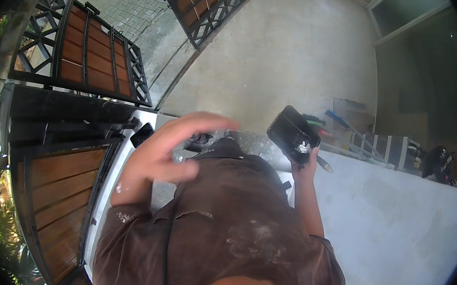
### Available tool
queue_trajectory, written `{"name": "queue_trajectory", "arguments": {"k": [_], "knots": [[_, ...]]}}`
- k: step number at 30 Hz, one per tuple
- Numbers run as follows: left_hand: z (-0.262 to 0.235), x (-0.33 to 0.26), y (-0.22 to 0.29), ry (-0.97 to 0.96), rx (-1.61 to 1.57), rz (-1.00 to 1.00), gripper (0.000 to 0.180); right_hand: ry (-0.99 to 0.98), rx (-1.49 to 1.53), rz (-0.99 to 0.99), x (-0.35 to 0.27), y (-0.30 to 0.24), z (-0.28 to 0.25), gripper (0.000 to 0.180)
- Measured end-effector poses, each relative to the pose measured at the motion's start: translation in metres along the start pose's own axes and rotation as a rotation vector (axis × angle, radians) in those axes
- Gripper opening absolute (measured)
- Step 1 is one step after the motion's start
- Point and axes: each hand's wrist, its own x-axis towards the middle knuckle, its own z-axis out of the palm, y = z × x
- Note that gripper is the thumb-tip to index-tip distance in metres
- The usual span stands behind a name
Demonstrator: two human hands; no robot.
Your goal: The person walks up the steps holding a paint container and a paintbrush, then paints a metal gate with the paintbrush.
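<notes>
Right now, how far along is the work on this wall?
Done, seemingly: the wall face looks evenly coated, pale and smooth. In hand: the right hand grips a black container smeared with white; the left hand is raised, open and empty. Left: the ledge beside the gate looks darker and patchy, possibly uncoated; blur prevents certainty.
</notes>
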Motion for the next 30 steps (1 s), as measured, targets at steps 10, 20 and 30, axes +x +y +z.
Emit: {"name": "queue_trajectory", "arguments": {"k": [10,20,30], "knots": [[-0.001,0.089,-0.048,0.242,-0.159,0.665,0.038,-0.096,-0.095,0.077,0.184,0.083,-0.024,0.056],[-0.027,0.231,-0.21,-0.024,-0.55,0.627,0.058,-0.298,-0.064,0.064,0.385,0.119,0.003,0.054],[-0.121,0.33,-0.354,-0.185,-0.871,0.54,0.081,-0.404,-0.161,0.111,0.597,0.128,-0.009,0.049]]}}
